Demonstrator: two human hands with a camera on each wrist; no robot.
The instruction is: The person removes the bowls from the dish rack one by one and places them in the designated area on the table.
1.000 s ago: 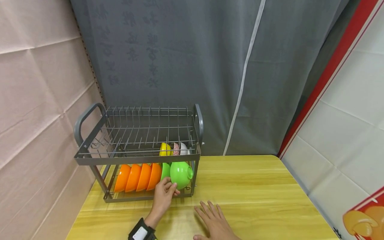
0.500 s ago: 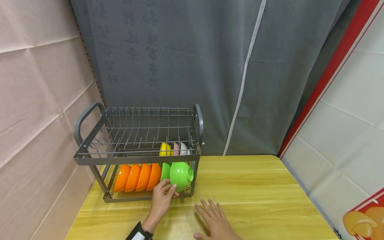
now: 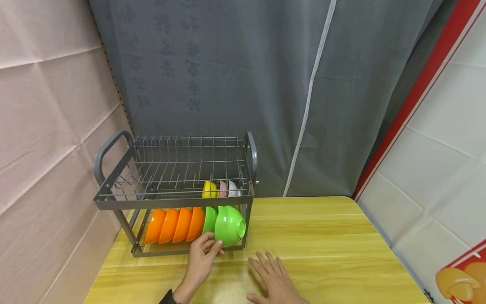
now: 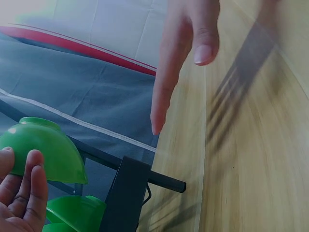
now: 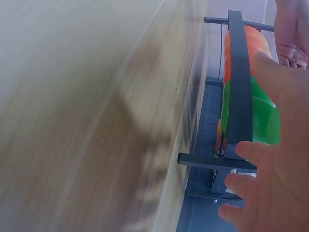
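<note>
A grey two-tier dish rack (image 3: 114, 202) stands at the table's left. Its lower tier holds several orange bowls (image 3: 174, 224) and two green bowls on edge. My left hand (image 3: 212, 245) pinches the rim of the outer green bowl (image 3: 230, 224) at the rack's right front. The left wrist view shows that bowl (image 4: 43, 150) against my fingers (image 4: 29, 191), with the second green bowl (image 4: 72, 212) below. My right hand (image 3: 267, 268) lies flat and open on the wooden table (image 3: 322, 245), just right of the rack. In the right wrist view it (image 5: 270, 164) is beside the rack's end bar (image 5: 240, 87).
A yellow bowl (image 3: 208, 190) and a patterned bowl (image 3: 228, 188) stand behind on the lower tier. The upper tier (image 3: 182, 164) is bare wire. A grey curtain (image 3: 247, 84) hangs behind, a pink wall (image 3: 45, 126) is left, and a white panel (image 3: 436, 169) is right.
The outer green bowl has shifted slightly down and forward in my left hand's grip, and my left arm has drawn back. My right hand has barely moved.
</note>
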